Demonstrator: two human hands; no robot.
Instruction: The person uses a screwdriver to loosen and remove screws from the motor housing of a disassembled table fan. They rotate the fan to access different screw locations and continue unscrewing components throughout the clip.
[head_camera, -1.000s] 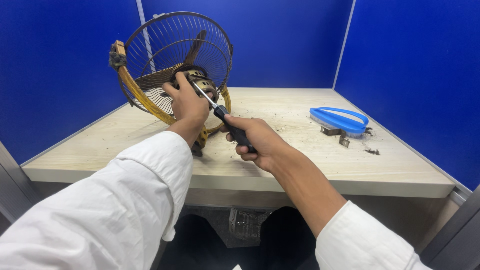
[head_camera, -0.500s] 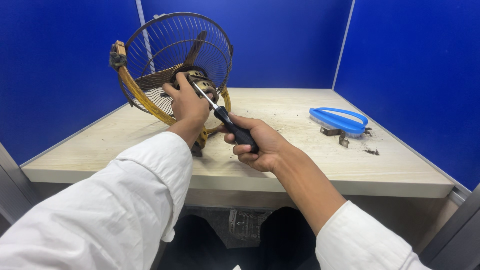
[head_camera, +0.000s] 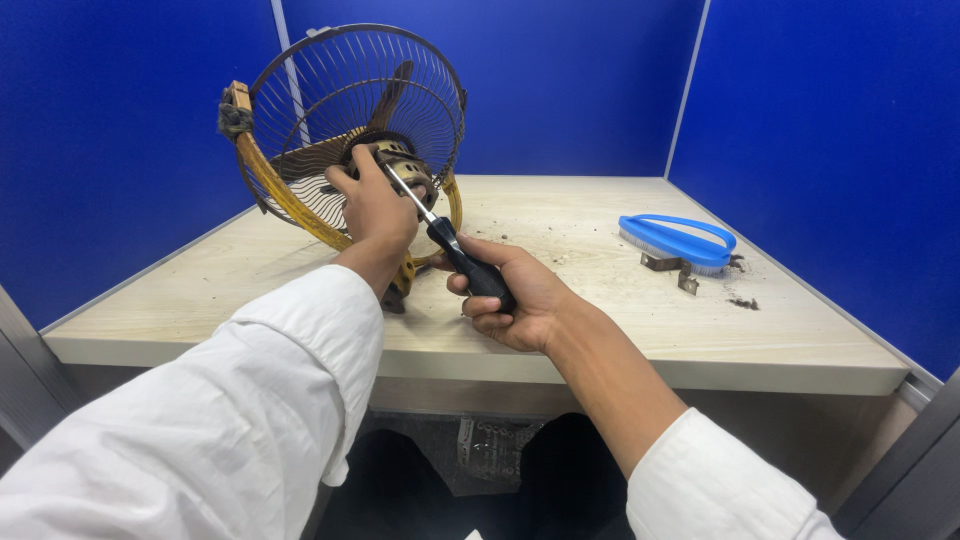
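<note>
A dirty old fan (head_camera: 300, 150) with a yellow frame and a wire cage stands tilted at the back left of the wooden table (head_camera: 600, 320). My left hand (head_camera: 372, 205) grips the motor housing (head_camera: 405, 165) at the back of the cage. My right hand (head_camera: 510, 295) is closed on the black handle of a screwdriver (head_camera: 455, 255). Its metal shaft runs up and left, and the tip meets the motor housing just above my left hand.
A blue brush (head_camera: 675, 240) lies at the right of the table, with small metal parts (head_camera: 672, 270) and dark crumbs of dirt (head_camera: 742, 302) beside it. Blue partition walls (head_camera: 820, 120) close in the back and both sides.
My right hand has slid a little down and to the right along the screwdriver, toward the table's front edge. The left hand and the fan have stayed put.
</note>
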